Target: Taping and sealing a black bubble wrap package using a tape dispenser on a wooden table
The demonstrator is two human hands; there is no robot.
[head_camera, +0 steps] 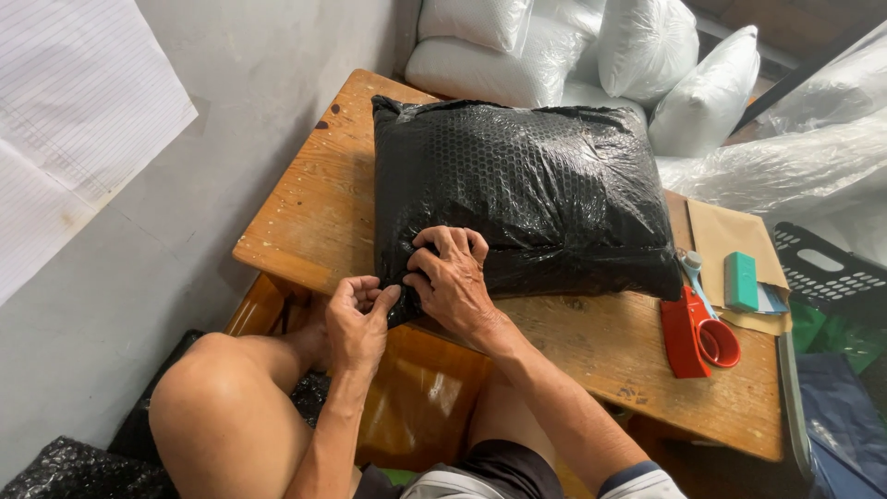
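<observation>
A big pillow-shaped parcel wrapped in black bubble wrap [527, 185] lies on a wooden table [319, 208]. My right hand [453, 277] presses flat on the parcel's near left corner, fingers spread over the wrap. My left hand [358, 319] pinches the corner's edge just below it, at the table's front edge. Both hands touch the parcel at the same corner.
A red tape dispenser [698, 337] sits at the table's right, beside a brown envelope [730, 240] with a small green box [740, 280] on it. White filled bags [647, 46] pile behind the table. A black crate [827, 273] stands at right. A grey wall [139, 231] rises at left.
</observation>
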